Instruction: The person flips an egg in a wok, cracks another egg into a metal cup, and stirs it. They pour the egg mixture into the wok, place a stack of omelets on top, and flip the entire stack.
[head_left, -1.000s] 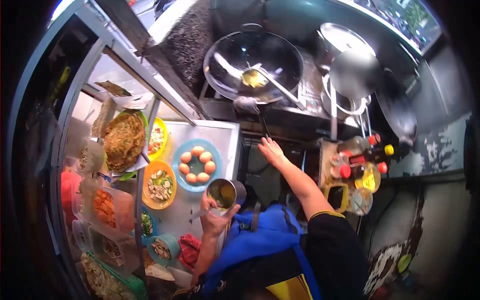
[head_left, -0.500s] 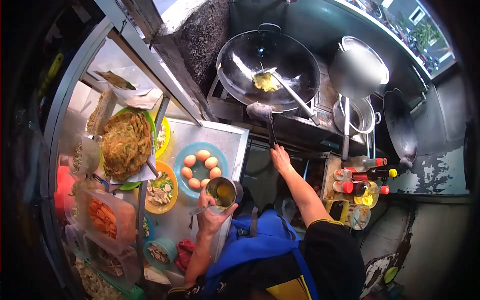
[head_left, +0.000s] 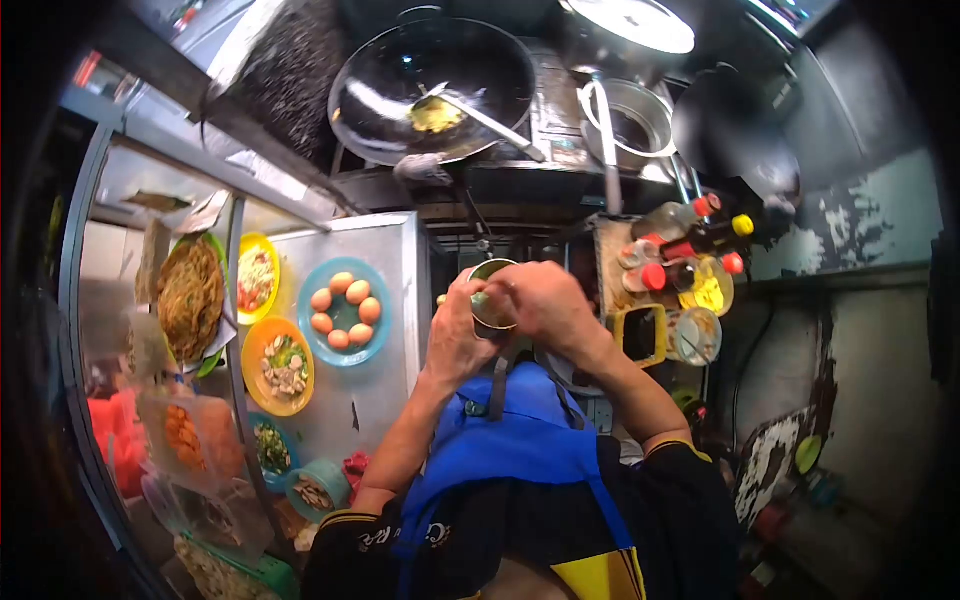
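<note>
My left hand is wrapped round a metal cup in front of my chest. My right hand is over the cup's mouth, its fingers curled together and smeared by motion. What those fingers hold, if anything, is hidden, and so is most of the cup's inside. Up ahead, a large black wok holds a yellow egg piece, with a long-handled metal ladle resting in it. To my left, several brown eggs lie in a ring on a blue plate.
An orange bowl and a yellow bowl of food stand left, behind a metal frame post. Sauce bottles crowd a shelf at right. A pot sits beside the wok. The wok's cloth-wrapped handle points towards me.
My right hand has left the wok handle and come to the cup. My left hand has brought the cup away from the eggs to my middle. The view has shifted.
</note>
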